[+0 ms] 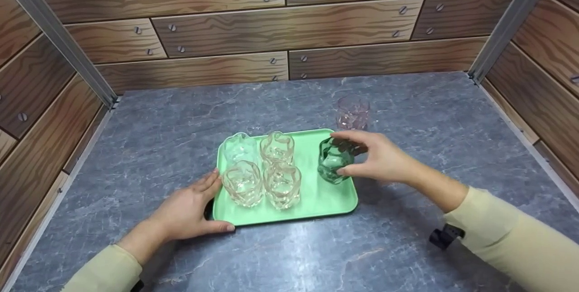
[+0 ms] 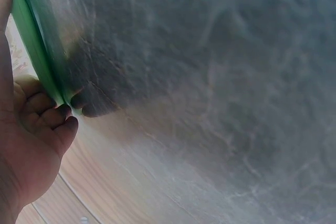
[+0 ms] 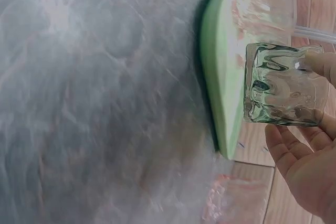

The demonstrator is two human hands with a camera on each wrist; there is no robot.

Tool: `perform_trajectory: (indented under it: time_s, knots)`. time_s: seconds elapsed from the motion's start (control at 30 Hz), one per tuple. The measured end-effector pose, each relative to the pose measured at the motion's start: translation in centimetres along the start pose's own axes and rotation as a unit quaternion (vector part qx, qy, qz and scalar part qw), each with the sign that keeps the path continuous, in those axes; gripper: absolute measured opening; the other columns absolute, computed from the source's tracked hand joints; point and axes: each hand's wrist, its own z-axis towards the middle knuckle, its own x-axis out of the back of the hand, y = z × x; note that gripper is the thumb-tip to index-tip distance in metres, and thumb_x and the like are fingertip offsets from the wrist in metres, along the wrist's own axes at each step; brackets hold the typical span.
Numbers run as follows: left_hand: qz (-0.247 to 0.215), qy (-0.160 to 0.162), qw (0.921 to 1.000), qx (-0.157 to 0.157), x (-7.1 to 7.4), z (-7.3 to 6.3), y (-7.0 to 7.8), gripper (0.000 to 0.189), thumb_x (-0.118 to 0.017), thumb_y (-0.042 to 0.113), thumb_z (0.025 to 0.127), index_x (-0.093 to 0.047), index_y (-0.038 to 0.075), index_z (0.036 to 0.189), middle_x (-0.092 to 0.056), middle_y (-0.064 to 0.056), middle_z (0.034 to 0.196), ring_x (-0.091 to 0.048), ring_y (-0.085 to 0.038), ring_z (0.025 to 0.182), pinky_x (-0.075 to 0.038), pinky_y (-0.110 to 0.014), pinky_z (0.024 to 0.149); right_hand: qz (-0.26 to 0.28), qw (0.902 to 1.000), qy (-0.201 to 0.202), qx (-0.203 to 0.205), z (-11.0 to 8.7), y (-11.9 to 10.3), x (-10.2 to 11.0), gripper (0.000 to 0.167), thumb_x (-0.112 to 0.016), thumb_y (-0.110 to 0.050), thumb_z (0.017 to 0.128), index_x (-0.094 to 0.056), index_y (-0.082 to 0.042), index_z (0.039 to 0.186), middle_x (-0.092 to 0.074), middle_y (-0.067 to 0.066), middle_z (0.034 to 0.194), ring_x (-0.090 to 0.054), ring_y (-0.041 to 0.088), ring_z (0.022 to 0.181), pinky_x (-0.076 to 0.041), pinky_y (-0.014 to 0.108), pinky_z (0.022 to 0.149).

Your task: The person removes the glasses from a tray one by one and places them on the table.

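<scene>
- Head view: pinches the dark green glass (image 1: 334, 163) with the right hand (image 1: 377, 157), with fingers behind and thumb in front, at the green tray's (image 1: 316, 197) right end.
- Holds its axis near upright, well apart from the left hand (image 1: 183, 210), with four paler glasses (image 1: 281, 190) between.
- Rests the left hand along the tray's left edge, with thumb and fingers apart.
- Cannot fairly judge contact between base and tray.

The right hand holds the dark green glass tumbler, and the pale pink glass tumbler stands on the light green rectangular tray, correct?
The pale pink tumbler is not on the light green tray: the head view shows it on the grey marbled table. The right hand does hold the dark green tumbler.
</scene>
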Motion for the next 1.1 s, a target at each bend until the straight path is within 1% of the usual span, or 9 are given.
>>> perform_trajectory:
  time_s: [0.17,0.27,0.4,0.5,0.63,0.7,0.83,0.93,1.1]
  knots:
    - [-0.001,-0.003,1.0000,0.001,0.1,0.0,0.0,0.123,-0.062,0.088,0.084,-0.035,-0.003,0.163,-0.026,-0.025,0.170,-0.036,-0.045,0.152,-0.041,-0.061,0.116,0.009,0.9998,0.019,-0.006,-0.4,-0.1,2.5,0.081,-0.093,-0.016,0.082,-0.056,-0.012,0.154,-0.071,0.009,0.130,-0.069,0.025,0.112,-0.054,0.047,0.104]
    - [-0.003,-0.005,1.0000,0.002,0.1,0.0,0.0,0.123,-0.062,0.088,0.084,-0.034,-0.003,0.163,-0.025,-0.025,0.170,-0.036,-0.045,0.152,-0.040,-0.062,0.116,0.012,0.9992,0.034,-0.018,-0.6,-0.1,4.1,0.080,-0.091,-0.016,0.085,-0.055,-0.014,0.156,-0.071,0.010,0.126,-0.068,0.026,0.110,-0.055,0.038,0.101]
    - [-0.002,-0.005,1.0000,0.002,0.1,-0.1,0.0,0.123,-0.062,0.087,0.084,-0.035,-0.003,0.163,-0.025,-0.025,0.170,-0.036,-0.045,0.152,-0.041,-0.062,0.115,0.018,0.9976,0.055,-0.038,-0.7,-0.2,6.2,0.080,-0.089,-0.016,0.088,-0.051,-0.018,0.159,-0.069,0.013,0.127,-0.066,0.028,0.111,-0.054,0.022,0.096]
    - [-0.001,-0.001,1.0000,-0.001,0.1,-0.1,-0.1,0.123,-0.062,0.087,0.084,-0.035,-0.003,0.162,-0.026,-0.025,0.170,-0.036,-0.046,0.151,-0.042,-0.062,0.115,0.022,0.9961,0.071,-0.048,-0.7,0.0,7.6,0.081,-0.088,-0.016,0.089,-0.049,-0.017,0.160,-0.068,0.017,0.129,-0.066,0.031,0.114,-0.053,0.016,0.094]
    - [0.000,0.004,1.0000,-0.004,0.1,-0.1,-0.1,0.123,-0.063,0.086,0.084,-0.036,-0.005,0.162,-0.027,-0.026,0.169,-0.037,-0.046,0.151,-0.041,-0.061,0.115,0.026,0.9927,0.096,-0.068,-0.5,0.5,9.3,0.081,-0.087,-0.012,0.089,-0.049,-0.014,0.160,-0.066,0.020,0.132,-0.065,0.030,0.114,-0.055,0.016,0.091]
    - [-0.001,0.005,1.0000,-0.004,0.0,-0.1,-0.1,0.124,-0.064,0.086,0.083,-0.035,-0.005,0.162,-0.027,-0.026,0.169,-0.037,-0.046,0.151,-0.040,-0.061,0.116,0.032,0.9906,0.108,-0.077,-0.3,0.9,9.9,0.079,-0.087,-0.010,0.089,-0.050,-0.014,0.159,-0.065,0.020,0.133,-0.066,0.026,0.113,-0.056,0.016,0.089]
    - [-0.001,0.005,1.0000,-0.002,0.1,-0.1,-0.1,0.124,-0.064,0.087,0.083,-0.035,-0.005,0.162,-0.026,-0.026,0.169,-0.036,-0.045,0.152,-0.040,-0.061,0.117,0.023,0.9893,0.123,-0.075,0.1,2.2,11.0,0.077,-0.085,-0.010,0.092,-0.049,-0.010,0.159,-0.063,0.021,0.138,-0.065,0.017,0.112,-0.054,0.013,0.086]
    - [-0.002,0.004,1.0000,-0.002,0.1,-0.1,-0.1,0.124,-0.064,0.087,0.083,-0.035,-0.005,0.162,-0.026,-0.026,0.169,-0.035,-0.045,0.152,-0.039,-0.061,0.117,0.012,0.9879,0.130,-0.083,0.3,3.6,11.5,0.076,-0.083,-0.013,0.094,-0.046,-0.007,0.161,-0.061,0.023,0.140,-0.064,0.012,0.112,-0.053,0.012,0.082]
    - [-0.002,0.003,1.0000,-0.003,0.1,-0.1,-0.1,0.124,-0.064,0.087,0.083,-0.035,-0.005,0.162,-0.026,-0.025,0.169,-0.035,-0.044,0.153,-0.039,-0.062,0.117,0.002,0.9830,0.139,-0.121,0.6,5.6,11.8,0.077,-0.082,-0.017,0.095,-0.045,-0.008,0.162,-0.060,0.024,0.142,-0.063,0.010,0.110,-0.051,0.013,0.079]
